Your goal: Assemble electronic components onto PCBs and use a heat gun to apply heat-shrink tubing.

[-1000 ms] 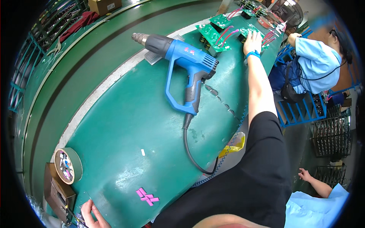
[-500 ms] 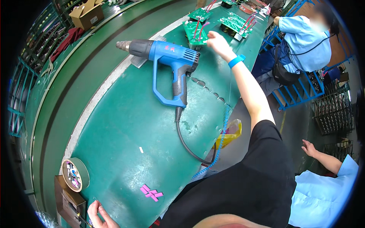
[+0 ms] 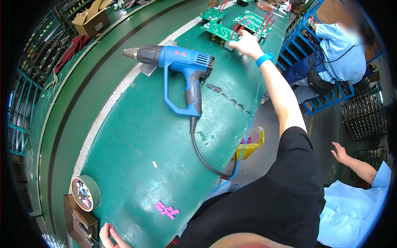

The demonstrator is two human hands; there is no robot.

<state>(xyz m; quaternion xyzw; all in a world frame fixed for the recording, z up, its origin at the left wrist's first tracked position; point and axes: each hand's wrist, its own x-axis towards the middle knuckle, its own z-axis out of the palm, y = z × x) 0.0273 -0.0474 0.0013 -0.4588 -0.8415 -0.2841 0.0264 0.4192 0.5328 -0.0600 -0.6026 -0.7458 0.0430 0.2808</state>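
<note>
My right hand (image 3: 248, 44), with a blue wristband (image 3: 264, 59), reaches to the far end of the green bench. Its fingers are closed on the near right end of a green circuit board (image 3: 216, 29) with red wires, which looks tilted. Just beyond sits another board (image 3: 252, 21) with red leads. A smaller green board (image 3: 212, 15) stands to the left. At the lower left edge, my left hand (image 3: 111, 237) is partly cut off. Its fingers are loosely bent and apart, nothing visible between them, beside a thin strand.
A blue heat gun (image 3: 182, 58) lies mid-bench, its cord hanging over the right edge near a coiled blue cable (image 3: 248, 136). Pink pieces (image 3: 167, 210), a round tub (image 3: 92, 191) of small parts and a brown box (image 3: 72, 206) are nearer. Two people in light blue (image 3: 337, 53) are at right.
My right hand has moved onto the circuit board and closed on it. That board has turned and looks tilted. My left hand has barely moved.
</note>
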